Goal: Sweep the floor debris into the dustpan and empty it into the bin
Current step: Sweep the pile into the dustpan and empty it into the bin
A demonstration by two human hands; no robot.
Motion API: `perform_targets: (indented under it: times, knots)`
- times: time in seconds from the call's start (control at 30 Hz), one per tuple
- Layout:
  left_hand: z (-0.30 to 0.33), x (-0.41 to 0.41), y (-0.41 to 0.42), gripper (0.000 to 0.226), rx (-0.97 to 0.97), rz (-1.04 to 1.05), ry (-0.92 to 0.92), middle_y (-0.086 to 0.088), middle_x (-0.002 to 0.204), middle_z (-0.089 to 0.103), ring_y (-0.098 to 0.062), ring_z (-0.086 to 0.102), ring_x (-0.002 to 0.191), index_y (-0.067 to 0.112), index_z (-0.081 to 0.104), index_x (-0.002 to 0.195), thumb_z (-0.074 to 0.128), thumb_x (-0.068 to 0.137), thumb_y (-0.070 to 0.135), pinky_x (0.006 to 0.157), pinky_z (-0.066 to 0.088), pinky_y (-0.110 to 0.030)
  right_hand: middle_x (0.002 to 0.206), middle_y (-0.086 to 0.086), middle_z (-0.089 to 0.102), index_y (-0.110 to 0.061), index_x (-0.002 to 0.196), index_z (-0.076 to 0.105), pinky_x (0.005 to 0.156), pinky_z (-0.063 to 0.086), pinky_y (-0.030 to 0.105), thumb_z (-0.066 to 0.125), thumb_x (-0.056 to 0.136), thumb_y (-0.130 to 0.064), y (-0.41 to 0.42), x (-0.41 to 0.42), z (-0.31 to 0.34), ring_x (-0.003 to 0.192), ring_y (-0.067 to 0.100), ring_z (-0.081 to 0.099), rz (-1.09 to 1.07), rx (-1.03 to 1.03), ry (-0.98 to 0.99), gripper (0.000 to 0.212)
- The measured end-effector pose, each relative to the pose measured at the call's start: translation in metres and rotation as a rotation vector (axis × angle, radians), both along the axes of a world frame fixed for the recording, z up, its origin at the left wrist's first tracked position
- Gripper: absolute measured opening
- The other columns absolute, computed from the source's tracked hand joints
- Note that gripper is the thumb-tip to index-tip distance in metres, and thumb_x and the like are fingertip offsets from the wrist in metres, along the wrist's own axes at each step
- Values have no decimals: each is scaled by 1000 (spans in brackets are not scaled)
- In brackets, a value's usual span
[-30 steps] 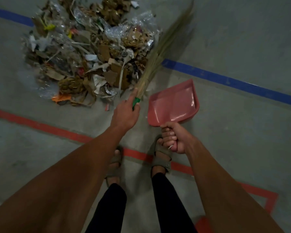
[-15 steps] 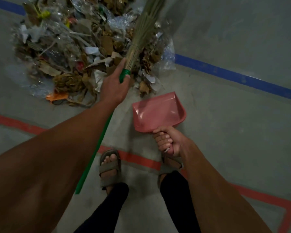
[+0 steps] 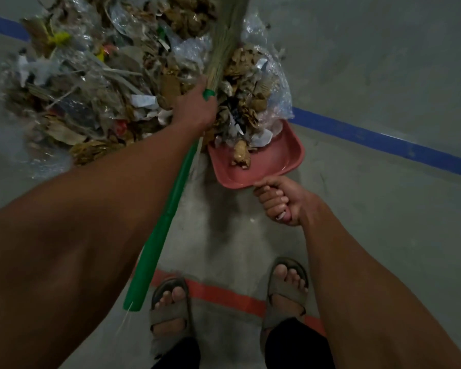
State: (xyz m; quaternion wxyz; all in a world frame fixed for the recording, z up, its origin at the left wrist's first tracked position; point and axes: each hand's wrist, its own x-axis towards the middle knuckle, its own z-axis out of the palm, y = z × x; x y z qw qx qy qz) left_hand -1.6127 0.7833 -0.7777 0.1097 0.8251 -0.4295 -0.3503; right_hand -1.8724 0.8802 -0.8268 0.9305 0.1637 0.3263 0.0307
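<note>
Debris [image 3: 112, 83] of torn cardboard, paper and clear plastic lies heaped on the grey floor [image 3: 383, 75], its near edge spilling into the pink dustpan [image 3: 282, 158]. The left hand [image 3: 194, 107] grips the broom [image 3: 160, 225] where the green handle meets the straw bristles, which lie over the pile. The right hand [image 3: 282, 201] has its fingers [image 3: 269, 198] clenched around the dustpan's handle. Sandalled feet [image 3: 171, 304] stand on an orange floor line [image 3: 224, 294].
</note>
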Motion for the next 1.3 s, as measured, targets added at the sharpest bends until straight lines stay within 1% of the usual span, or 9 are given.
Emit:
perform_targets:
  times: [0.07,0.27,0.5,0.63,0.77,0.93,1.03,1.13,1.3]
  knots:
    - [2,-7,7,62,28,-13,12,-27,144,53,-39,57,121,36,24,163,40,103,38,104,48,-40,41,-10,30,-20,67,38,31,21,20,43,103,-22,-4,0,-2,32,3,18,14,-13,-3,36]
    - [0,-24,87,61,97,-165,-7,-26,117,65,-41,64,99,52,22,158,43,101,48,94,54,-43,44,-12,21,-22,66,35,31,18,21,46,96,-18,14,13,5,32,4,15,-19,-26,14,32]
    - [22,-26,136,58,7,-262,9,-3,75,61,-13,56,62,55,18,158,42,106,46,63,44,-30,41,-12,27,-30,79,15,32,16,19,53,93,-16,45,19,7,28,3,22,-80,-66,69,43]
    - [22,-23,135,61,-74,-271,-49,-3,85,60,-16,54,70,51,13,160,42,107,43,67,39,-32,42,-12,26,-29,78,15,35,12,19,65,86,-13,51,16,7,29,3,22,-99,-76,40,53]
    - [16,-30,138,63,-66,-305,-108,-6,100,53,-24,52,86,47,10,162,41,107,44,74,38,-35,41,-12,27,-26,70,26,35,10,19,52,93,-16,52,17,15,28,3,22,-90,-99,77,36]
    - [22,-36,169,65,44,-454,-186,-17,142,39,-38,60,96,42,7,162,41,108,41,82,53,-47,41,-11,26,-23,67,30,36,9,19,52,90,-14,57,18,37,28,3,22,-76,-138,102,33]
    - [39,-36,183,64,-3,-509,-159,-9,161,29,-41,62,108,38,10,163,42,108,35,83,52,-50,41,-10,25,-23,65,30,34,10,16,52,89,-15,69,15,59,28,3,19,-46,-201,184,33]
    - [64,-34,196,64,-22,-561,-134,-1,168,23,-38,59,120,32,12,164,43,108,30,84,55,-51,40,-10,25,-22,62,33,32,14,14,52,89,-15,89,9,88,28,3,18,-36,-220,231,34]
    - [115,-29,218,66,-45,-638,-100,4,171,19,-38,62,117,29,15,165,45,107,26,85,56,-51,40,-10,25,-21,59,33,30,18,13,54,86,-15,120,5,152,28,3,17,-35,-244,292,34]
